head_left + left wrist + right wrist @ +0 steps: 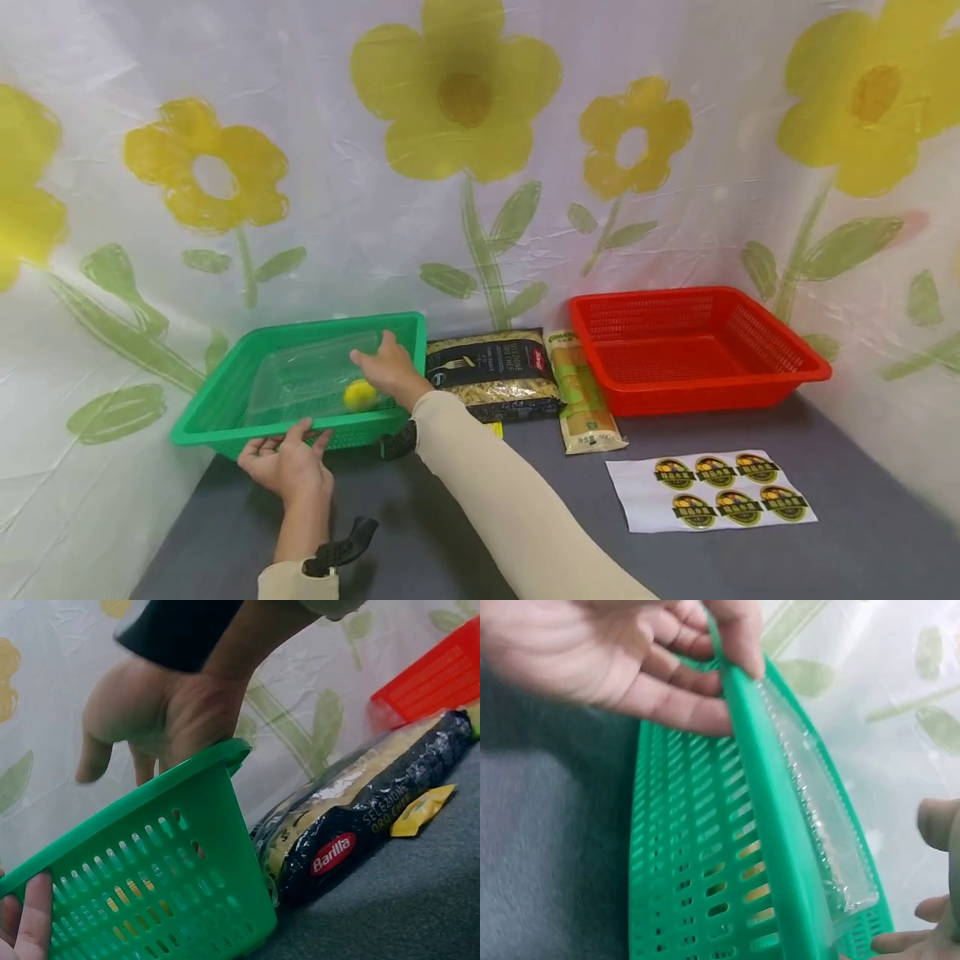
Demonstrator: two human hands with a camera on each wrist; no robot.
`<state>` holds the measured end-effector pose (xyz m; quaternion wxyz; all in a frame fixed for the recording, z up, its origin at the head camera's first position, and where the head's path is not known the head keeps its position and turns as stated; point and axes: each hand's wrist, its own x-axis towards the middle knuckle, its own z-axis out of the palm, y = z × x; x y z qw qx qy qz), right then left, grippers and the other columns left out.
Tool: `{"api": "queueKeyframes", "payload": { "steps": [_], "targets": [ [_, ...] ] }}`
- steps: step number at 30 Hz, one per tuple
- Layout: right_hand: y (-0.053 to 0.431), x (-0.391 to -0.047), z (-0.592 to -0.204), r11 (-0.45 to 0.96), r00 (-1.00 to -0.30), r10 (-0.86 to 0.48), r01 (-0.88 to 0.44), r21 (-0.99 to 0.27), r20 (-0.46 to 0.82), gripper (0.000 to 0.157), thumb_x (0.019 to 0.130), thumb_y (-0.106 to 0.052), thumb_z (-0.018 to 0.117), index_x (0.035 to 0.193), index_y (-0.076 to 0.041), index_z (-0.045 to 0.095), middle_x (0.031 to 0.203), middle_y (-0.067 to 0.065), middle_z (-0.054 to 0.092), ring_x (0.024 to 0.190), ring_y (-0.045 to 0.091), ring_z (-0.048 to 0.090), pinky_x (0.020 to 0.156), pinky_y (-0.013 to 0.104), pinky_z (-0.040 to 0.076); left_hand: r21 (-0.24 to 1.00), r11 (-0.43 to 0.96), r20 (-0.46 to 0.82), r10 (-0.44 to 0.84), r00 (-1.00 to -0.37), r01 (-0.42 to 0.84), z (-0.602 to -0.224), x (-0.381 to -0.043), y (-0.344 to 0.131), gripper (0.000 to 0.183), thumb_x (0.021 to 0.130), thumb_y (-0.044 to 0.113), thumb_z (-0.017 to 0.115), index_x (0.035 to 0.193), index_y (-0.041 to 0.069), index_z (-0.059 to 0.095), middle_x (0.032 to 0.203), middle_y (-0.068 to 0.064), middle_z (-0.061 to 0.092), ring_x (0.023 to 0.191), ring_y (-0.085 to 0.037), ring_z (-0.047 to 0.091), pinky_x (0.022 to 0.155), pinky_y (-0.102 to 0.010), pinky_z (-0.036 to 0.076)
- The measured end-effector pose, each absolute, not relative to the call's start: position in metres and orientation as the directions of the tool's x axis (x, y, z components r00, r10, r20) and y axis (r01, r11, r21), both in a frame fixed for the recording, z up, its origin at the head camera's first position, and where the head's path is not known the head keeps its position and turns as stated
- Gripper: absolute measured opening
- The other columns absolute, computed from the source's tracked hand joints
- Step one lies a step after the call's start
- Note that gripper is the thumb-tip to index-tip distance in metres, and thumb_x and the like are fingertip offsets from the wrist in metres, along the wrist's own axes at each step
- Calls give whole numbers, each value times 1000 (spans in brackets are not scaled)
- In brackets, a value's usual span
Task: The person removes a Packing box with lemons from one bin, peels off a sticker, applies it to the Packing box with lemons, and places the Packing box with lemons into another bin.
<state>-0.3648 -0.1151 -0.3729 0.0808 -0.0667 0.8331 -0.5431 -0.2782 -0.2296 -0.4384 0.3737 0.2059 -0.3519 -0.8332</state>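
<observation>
The green basket (217, 417) is at the left, its near side raised off the table. My left hand (296, 467) grips its near rim; the right wrist view shows the thumb inside and fingers (667, 694) outside. Inside lies a clear plastic container (300, 379), its edge (821, 825) showing in the right wrist view. A yellow round thing (360, 395) sits at the container's near right corner. My right hand (392, 371) reaches over the basket's right end with thumb and fingers spread. The left wrist view has that hand (161, 712) above the rim, its fingertips hidden behind it.
Right of the basket lie a black pasta bag (495, 375) and a long yellow-green packet (585, 396). A small yellow packet (424, 811) is beside the bag. A red basket (705, 396) stands at the right, behind a white sheet with several round stickers (645, 500).
</observation>
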Motion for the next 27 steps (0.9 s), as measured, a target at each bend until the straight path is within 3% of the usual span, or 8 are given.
{"api": "queueKeyframes", "payload": {
  "steps": [5, 9, 13, 15, 17, 19, 22, 27],
  "targets": [
    [-120, -369, -373, 537, -968, -212, 0, -844, -135, 82, 101, -42, 62, 164, -16, 15, 163, 12, 32, 147, 31, 37, 112, 50, 43, 732, -465, -81, -785, -614, 498, -439, -281, -227, 45, 92, -10, 63, 104, 11, 24, 102, -5, 31, 73, -24, 47, 61, -33, 59],
    [-121, -370, -373, 588, -962, -230, -19, -808, -145, 79, 101, -31, 64, 162, -13, 18, 156, 15, 42, 134, 32, 51, 96, 46, 53, 723, -462, -74, -791, -607, 513, -439, -282, -225, 45, 91, -12, 62, 104, 10, 25, 102, -5, 32, 72, -24, 46, 59, -33, 58],
    [-124, -370, -374, 624, -959, -251, -58, -779, -131, 73, 100, -30, 66, 159, -10, 27, 150, 15, 48, 123, 29, 57, 83, 41, 54, 721, -450, -63, -800, -596, 528, -437, -281, -227, 44, 91, -13, 61, 104, 10, 26, 102, -5, 32, 74, -24, 45, 59, -34, 58],
    [-125, -371, -374, 623, -958, -255, -60, -780, -130, 71, 100, -31, 66, 157, -9, 31, 149, 15, 49, 106, 25, 62, 75, 38, 55, 722, -446, -64, -803, -592, 528, -436, -280, -227, 44, 91, -13, 61, 105, 10, 26, 102, -5, 33, 74, -25, 45, 59, -34, 58],
    [-126, -373, -375, 600, -957, -254, -43, -799, -139, 65, 101, -30, 64, 155, -9, 35, 139, 15, 55, 78, 21, 60, 60, 35, 51, 726, -444, -66, -805, -590, 525, -436, -279, -228, 43, 91, -13, 61, 106, 10, 27, 102, -6, 33, 73, -25, 45, 58, -34, 58],
    [-126, -375, -375, 571, -957, -251, -24, -821, -147, 60, 102, -27, 61, 154, -7, 37, 128, 14, 59, 55, 18, 47, 49, 33, 44, 731, -439, -65, -807, -587, 522, -435, -278, -228, 43, 92, -12, 61, 107, 9, 27, 102, -6, 33, 73, -25, 46, 58, -33, 58],
    [-124, -376, -375, 497, -953, -260, 5, -868, -154, 57, 103, -24, 57, 154, -7, 37, 118, 16, 60, 42, 16, 34, 43, 32, 39, 732, -432, -60, -811, -582, 526, -435, -278, -227, 42, 92, -12, 61, 107, 9, 27, 102, -6, 33, 72, -25, 46, 56, -33, 57],
    [-116, -372, -374, 292, -964, -242, 41, -956, -115, 65, 104, -22, 56, 161, -11, 27, 155, 15, 42, 49, 17, 50, 55, 35, 57, 736, -434, -51, -801, -596, 519, -436, -280, -225, 44, 92, -11, 61, 103, 10, 23, 102, -4, 31, 72, -25, 45, 57, -32, 55]
  ]
}}
